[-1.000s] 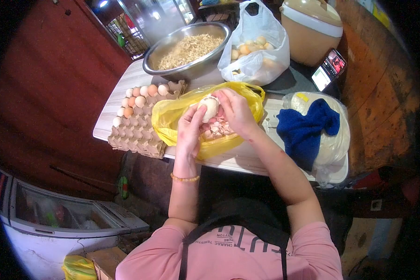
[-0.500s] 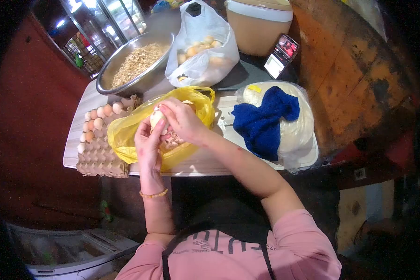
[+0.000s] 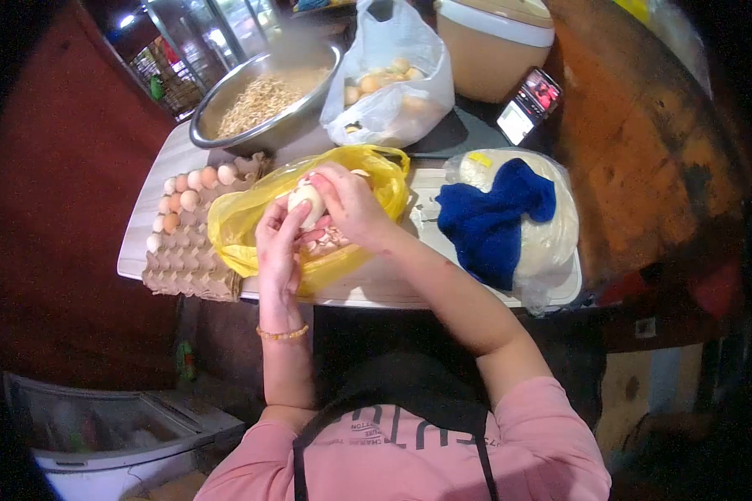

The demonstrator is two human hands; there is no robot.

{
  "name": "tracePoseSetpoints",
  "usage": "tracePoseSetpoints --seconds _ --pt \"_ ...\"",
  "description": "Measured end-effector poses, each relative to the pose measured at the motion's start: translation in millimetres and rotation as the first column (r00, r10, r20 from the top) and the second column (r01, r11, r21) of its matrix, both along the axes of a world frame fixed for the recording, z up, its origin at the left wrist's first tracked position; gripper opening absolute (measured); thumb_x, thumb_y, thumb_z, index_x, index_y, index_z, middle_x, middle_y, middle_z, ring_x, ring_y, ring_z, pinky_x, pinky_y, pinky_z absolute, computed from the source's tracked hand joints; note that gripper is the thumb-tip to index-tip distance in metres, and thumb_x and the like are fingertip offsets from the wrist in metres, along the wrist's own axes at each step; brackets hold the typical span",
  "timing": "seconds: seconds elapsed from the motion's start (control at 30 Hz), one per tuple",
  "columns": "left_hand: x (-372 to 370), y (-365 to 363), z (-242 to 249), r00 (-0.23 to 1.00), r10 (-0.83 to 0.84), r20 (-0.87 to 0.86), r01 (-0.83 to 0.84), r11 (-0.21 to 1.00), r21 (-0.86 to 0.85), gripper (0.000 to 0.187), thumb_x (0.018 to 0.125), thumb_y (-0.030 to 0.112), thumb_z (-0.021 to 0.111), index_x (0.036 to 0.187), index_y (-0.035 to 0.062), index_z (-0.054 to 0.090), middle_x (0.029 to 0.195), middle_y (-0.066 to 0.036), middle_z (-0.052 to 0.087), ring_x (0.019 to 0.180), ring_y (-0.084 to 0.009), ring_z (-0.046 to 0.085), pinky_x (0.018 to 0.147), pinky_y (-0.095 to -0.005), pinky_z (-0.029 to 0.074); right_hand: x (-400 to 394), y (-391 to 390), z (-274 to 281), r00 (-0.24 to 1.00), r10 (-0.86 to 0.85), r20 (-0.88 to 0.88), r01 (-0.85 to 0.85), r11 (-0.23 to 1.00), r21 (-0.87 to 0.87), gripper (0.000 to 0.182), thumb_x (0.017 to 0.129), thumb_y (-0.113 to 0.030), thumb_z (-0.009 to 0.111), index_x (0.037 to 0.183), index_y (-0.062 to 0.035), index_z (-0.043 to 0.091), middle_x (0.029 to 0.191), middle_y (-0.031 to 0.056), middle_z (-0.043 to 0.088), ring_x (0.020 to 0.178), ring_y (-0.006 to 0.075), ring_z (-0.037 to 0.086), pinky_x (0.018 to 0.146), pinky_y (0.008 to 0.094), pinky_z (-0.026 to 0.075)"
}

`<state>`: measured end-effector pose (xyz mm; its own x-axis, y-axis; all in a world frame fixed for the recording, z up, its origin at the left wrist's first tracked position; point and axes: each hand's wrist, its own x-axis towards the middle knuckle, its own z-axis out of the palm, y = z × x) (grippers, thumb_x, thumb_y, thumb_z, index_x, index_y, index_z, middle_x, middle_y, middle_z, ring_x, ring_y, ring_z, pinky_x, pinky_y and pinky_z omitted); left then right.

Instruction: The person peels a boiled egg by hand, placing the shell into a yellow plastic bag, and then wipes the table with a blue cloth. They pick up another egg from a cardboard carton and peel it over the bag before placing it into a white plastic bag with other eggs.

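Note:
My left hand (image 3: 277, 235), with a beaded bracelet on its wrist, is closed around a partly peeled egg (image 3: 307, 203) whose smooth white side faces up. The fingers of my right hand (image 3: 351, 200) are pinched against the egg's upper end, where bits of brownish shell show. Its fingertips are partly hidden. Both hands are over an open yellow plastic bag (image 3: 230, 224), and broken eggshells (image 3: 330, 242) lie inside it below the egg.
Left stands a cardboard egg tray (image 3: 194, 263) with several eggs. Behind are a metal bowl (image 3: 199, 134) of dry shreds, a white bag (image 3: 393, 117) of eggs, a beige tub (image 3: 485, 63) and a phone (image 3: 529, 106). A blue cloth (image 3: 489, 221) lies on a plastic-wrapped pale mass at right.
The view has shifted, so the table things appear farther right. My hands still hold the egg over the yellow bag, and more of its bare white surface shows.

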<state>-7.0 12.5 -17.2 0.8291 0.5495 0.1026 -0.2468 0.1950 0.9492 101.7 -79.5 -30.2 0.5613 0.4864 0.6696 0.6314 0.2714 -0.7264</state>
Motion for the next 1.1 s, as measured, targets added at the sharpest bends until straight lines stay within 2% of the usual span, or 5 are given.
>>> tracePoseSetpoints --seconds 0.13,0.2,0.47,0.87,1.1 --pt "-1.2 1.0 3.3 0.999 0.002 -0.033 -0.001 1.000 0.008 0.030 0.088 0.013 0.062 0.112 -0.0042 0.056 0.097 -0.012 0.065 0.072 -0.0165 0.068 0.055 -0.0183 0.051 -0.3 -1.4 2.2 0.998 0.032 -0.054 -0.030 0.999 0.040 0.022 0.094 -0.015 0.047 0.095 0.0036 0.059 0.092 0.0217 0.059 0.086 0.0397 0.058 0.077 0.0427 0.046" --pt "-3.0 4.7 2.7 0.998 -0.045 -0.031 0.045 0.999 -0.002 0.029 0.089 0.016 0.061 0.111 -0.0023 0.056 0.096 -0.011 0.066 0.069 -0.0136 0.067 0.053 -0.0182 0.047 3.8 -2.9 3.0 0.983 0.085 -0.161 -0.091 0.996 -0.025 0.025 0.097 -0.015 0.045 0.099 0.0032 0.061 0.089 0.0126 0.063 0.081 0.0184 0.061 0.072 0.0305 0.049" --pt "3.8 7.7 -5.3 0.988 -0.120 0.096 0.143 0.947 -0.287 0.028 0.091 0.021 0.057 0.113 0.0031 0.054 0.098 -0.008 0.065 0.076 -0.0169 0.066 0.063 -0.0230 0.049 7.8 -10.2 10.8 0.922 0.173 -0.347 -0.153 0.985 0.083 0.025 0.100 -0.017 0.041 0.102 -0.0008 0.060 0.088 0.0033 0.060 0.074 0.0047 0.055 0.059 0.0198 0.047" --pt "2.6 4.0 3.1 0.996 -0.091 0.006 0.091 0.985 -0.146 0.028 0.092 0.024 0.057 0.112 0.0051 0.055 0.097 -0.007 0.065 0.076 -0.0151 0.063 0.069 -0.0262 0.050 -3.4 -13.8 21.3 0.988 0.060 -0.143 -0.040 0.990 0.137 0.022 0.100 -0.013 0.041 0.097 -0.0006 0.058 0.088 0.0049 0.055 0.065 0.0073 0.053 0.055 0.0211 0.045" --pt "2.3 14.5 -4.3 0.998 0.007 0.061 0.011 0.959 -0.284 0.029 0.090 0.022 0.058 0.112 0.0021 0.054 0.100 -0.009 0.064 0.080 -0.0165 0.064 0.072 -0.0268 0.053 4.4 -9.6 9.7 0.995 -0.096 0.010 0.095 0.995 0.043 0.018 0.098 -0.012 0.044 0.093 0.0006 0.056 0.087 0.0094 0.053 0.065 0.0147 0.053 0.058 0.0279 0.045"
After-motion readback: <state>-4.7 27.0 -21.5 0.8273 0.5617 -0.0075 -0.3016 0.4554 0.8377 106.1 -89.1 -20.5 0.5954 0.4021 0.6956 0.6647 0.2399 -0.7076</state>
